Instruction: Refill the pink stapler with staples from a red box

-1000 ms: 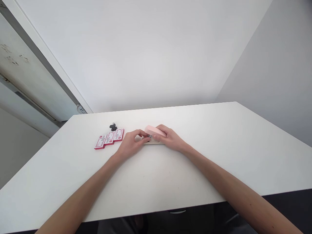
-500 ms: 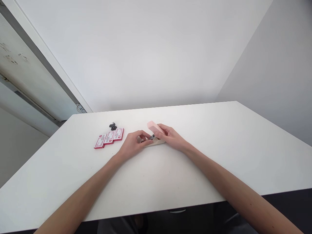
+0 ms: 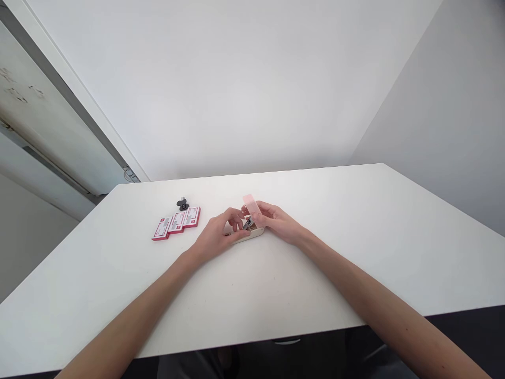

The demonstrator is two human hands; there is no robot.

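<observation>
A pink stapler lies on the white table with its pink top swung up and the metal inside showing. My right hand grips the raised top from the right. My left hand is closed on the stapler's pale base at the front end, fingers curled by the metal part. Three red and white staple boxes lie in a row to the left of my left hand, with a small black staple remover just behind them.
The table's front edge runs near my forearms. Grey walls stand behind and to the right of the table. A window frame slants along the left side.
The stapler's pink top has swung upward from nearly flat to steeply raised, lifted by my right hand. My left hand stayed on the base.
</observation>
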